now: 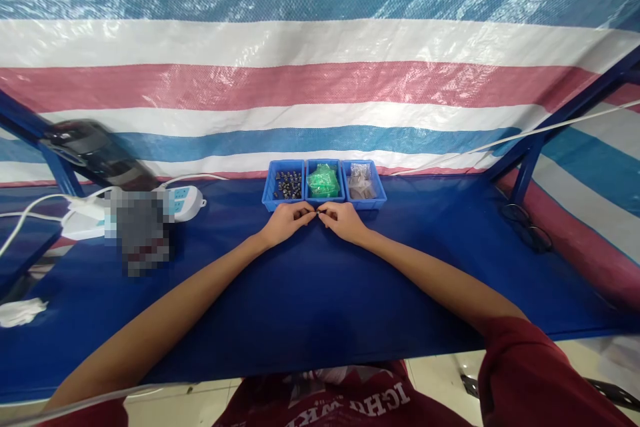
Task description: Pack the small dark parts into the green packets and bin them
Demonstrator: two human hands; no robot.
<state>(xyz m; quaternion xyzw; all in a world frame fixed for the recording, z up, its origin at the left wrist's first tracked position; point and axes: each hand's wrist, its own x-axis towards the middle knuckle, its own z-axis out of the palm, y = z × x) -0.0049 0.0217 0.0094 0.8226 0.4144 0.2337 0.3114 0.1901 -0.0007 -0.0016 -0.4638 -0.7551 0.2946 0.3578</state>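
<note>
I pinch a tiny dark part (317, 213) between the tips of my left fingers (303, 214) and right fingers (329, 214), just in front of the middle bin (326, 199), which holds green packs (323, 181). Dark pieces (289, 185) fill the left bin (270, 204), clear packs (362, 181) the right bin (374, 203), all on the tabletop (300, 307).

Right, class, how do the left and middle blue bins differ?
The left bin holds many small dark pieces; the middle bin holds shiny green contents. The left bin stands at the row's end, while the middle bin sits between it and the right bin. Both are blue and open-topped.
</note>
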